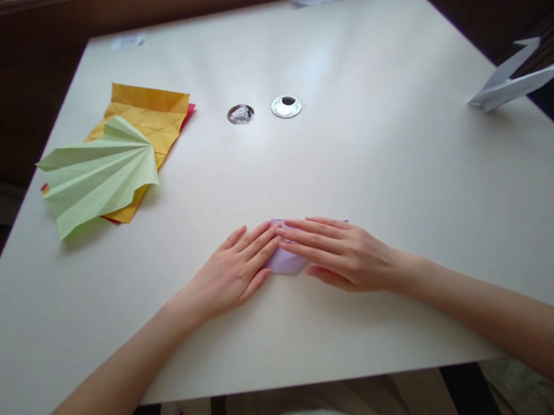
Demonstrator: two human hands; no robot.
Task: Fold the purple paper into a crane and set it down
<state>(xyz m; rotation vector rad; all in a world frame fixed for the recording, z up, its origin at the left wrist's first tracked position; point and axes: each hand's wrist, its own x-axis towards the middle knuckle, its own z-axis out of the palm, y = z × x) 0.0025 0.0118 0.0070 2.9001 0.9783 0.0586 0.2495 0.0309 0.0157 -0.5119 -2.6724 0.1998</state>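
Both forearms angle in from the near edge. Left hand point(231, 271) and right hand point(341, 253) lie flat, fingers together, pressing lilac paper point(284, 262) onto the table point(350, 164), fingertips meeting. Far left: green pleated fan point(97, 172).

Left hand point(234, 270): flat, palm down, fingers extended rightward. Right hand point(341, 253): flat, palm down, fingers extended leftward; fingertips meeting. Forearms bare, converging.

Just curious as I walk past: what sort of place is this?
Probably a paper-folding desk at home or in an office: a plain white table, a pleated green paper fan on yellow sheets, and both hands pressing lilac paper.
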